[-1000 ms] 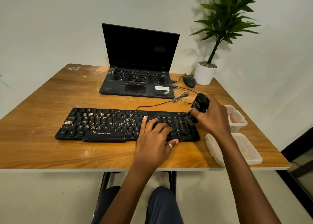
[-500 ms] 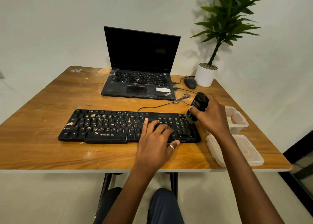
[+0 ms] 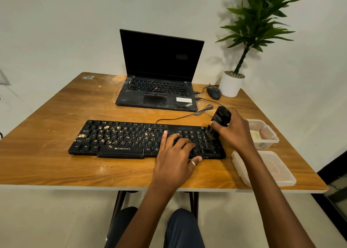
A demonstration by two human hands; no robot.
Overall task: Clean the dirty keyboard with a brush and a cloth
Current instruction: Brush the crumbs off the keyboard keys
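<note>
Right now the keyboard [image 3: 122,138] lies flat near the front edge of the worktop [image 3: 56,116], its long side running across in front of the person. Pale crumbs [image 3: 107,127] are scattered over its left half, thickest towards the far left keys; the right half looks much darker and cleaner.

The right hand [image 3: 232,133] is wrapped round a stubby black brush [image 3: 220,118], fingers and thumb curled about its body. The brush is tilted, top leaning away, and its bristles touch the keys at the keyboard's far right end.

The left hand [image 3: 174,159] rests on the keys right of the middle, holding nothing. Its fingers are spread and loosely stretched, the forefinger straightest, the palm over the front edge. A ring [image 3: 193,163] shows on one finger.

Behind the keyboard an open laptop [image 3: 159,90] stands with a dark screen. A thin cable [image 3: 187,117] runs from the keyboard's back edge towards it, bunched in a small coil. A mouse [image 3: 213,93] sits just beside a white pot [image 3: 231,85] with a green plant at the far right corner.

To the right of the keyboard sits a clear tub [image 3: 264,133] with something pale yellow and pink inside; I cannot tell what it is. Its lid [image 3: 270,169] lies nearer the front edge, partly behind the right forearm.
</note>
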